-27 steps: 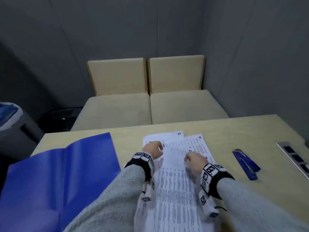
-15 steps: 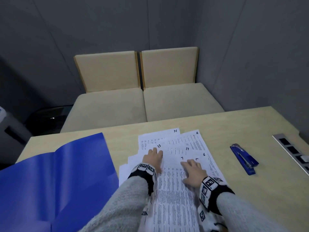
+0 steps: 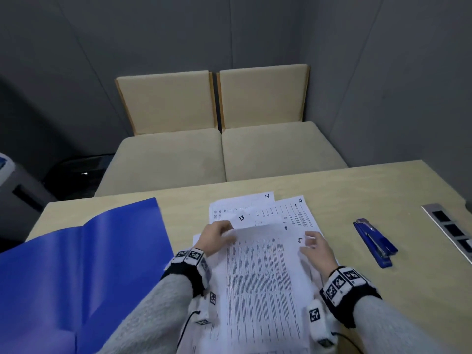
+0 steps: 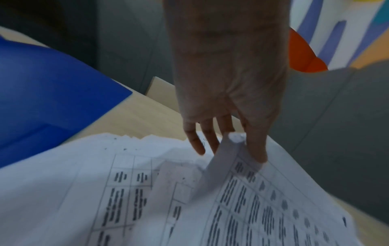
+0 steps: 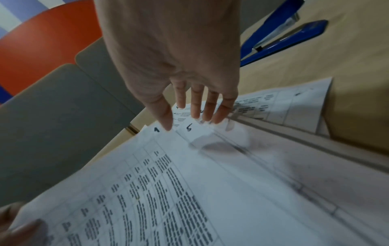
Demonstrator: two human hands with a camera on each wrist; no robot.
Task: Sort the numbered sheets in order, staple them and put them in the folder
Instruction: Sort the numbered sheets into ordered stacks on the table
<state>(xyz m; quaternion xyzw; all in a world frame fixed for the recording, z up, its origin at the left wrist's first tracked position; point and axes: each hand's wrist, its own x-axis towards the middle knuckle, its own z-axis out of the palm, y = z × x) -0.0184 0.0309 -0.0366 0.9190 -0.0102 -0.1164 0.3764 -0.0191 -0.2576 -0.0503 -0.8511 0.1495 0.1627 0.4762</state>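
Several numbered printed sheets (image 3: 263, 274) lie fanned on the wooden table (image 3: 332, 190); the numbers 14, 4, 13 and 5 show at their top corners. My left hand (image 3: 219, 233) pinches the far left corner of the top sheet (image 4: 229, 159) between thumb and fingers and curls it up off the pile. My right hand (image 3: 314, 244) is open, its straight fingers (image 5: 197, 108) spread just over the corner marked 5 (image 5: 189, 128). An open blue folder (image 3: 76, 264) lies left of the sheets. A blue stapler (image 3: 375, 242) rests to the right of them.
A metal socket panel (image 3: 449, 231) is set into the table at the right edge. Two beige bench seats (image 3: 222, 154) stand past the far edge. A grey bin (image 3: 15, 190) is at the far left. Bare tabletop lies between sheets and stapler.
My left hand went from lying flat on the pile to pinching and lifting the top sheet's corner. My right hand slid right and raised its fingers. The view tilted upward.
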